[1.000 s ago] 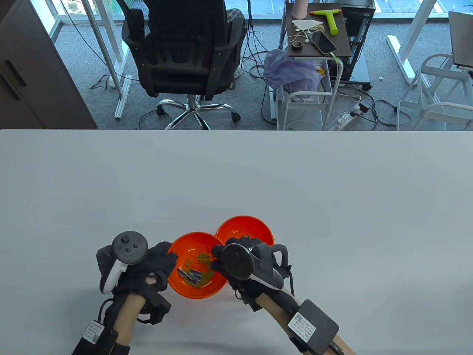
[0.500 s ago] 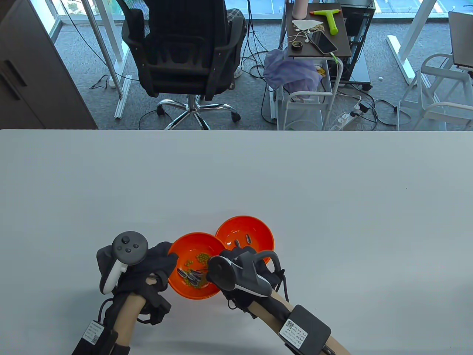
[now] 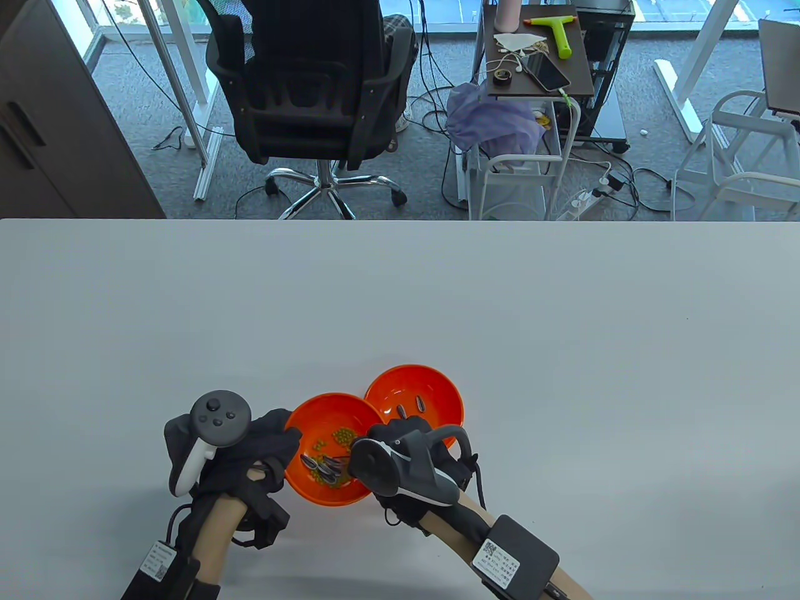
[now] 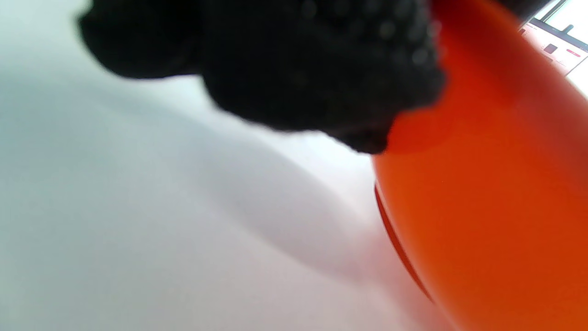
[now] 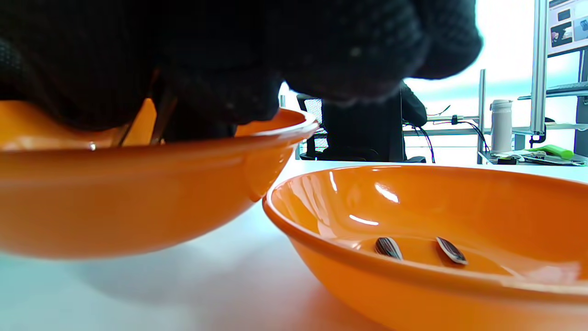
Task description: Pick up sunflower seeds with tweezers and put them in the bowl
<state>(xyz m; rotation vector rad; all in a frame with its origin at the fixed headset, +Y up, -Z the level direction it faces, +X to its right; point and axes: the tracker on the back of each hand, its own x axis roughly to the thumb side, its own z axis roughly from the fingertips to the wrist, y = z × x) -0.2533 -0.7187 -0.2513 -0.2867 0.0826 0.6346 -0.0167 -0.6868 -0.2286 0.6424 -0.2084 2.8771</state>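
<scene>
Change from half a second ago: the right hand [image 3: 406, 465] has slid a touch lower and left in the table view, its tracker now further over the near bowl's right rim; a second ago it lay higher, covering part of the far bowl. The left hand [image 3: 250, 453] and both bowls have not shifted.
Near bowl [image 3: 312, 494]: orange, low centre of the table view, holding green beans [image 3: 340, 434] and a cluster of striped sunflower seeds [image 3: 319, 464] at its lower left.
Far bowl [image 3: 437, 384]: orange, up and right of the near bowl, rims touching or nearly so; two sunflower seeds [image 3: 409, 408] lie on its floor, also plain in the right wrist view [image 5: 415, 248].
Left hand: rests against the near bowl's left rim; in the left wrist view its fingers [image 4: 321, 69] press the orange outer wall [image 4: 496, 207]. How far they curl cannot be told.
Right hand: over the near bowl's right edge, fingers hidden beneath the tracker. A thin metal tip [image 3: 342, 460] pokes out left of it among the clustered seeds, seemingly the tweezers; the right wrist view shows dark fingers [image 5: 220, 92] dipping inside the bowl [image 5: 138, 202]. Whether the tips pinch a seed cannot be told.
Table [image 3: 562, 350]: white surface carrying both bowls.
</scene>
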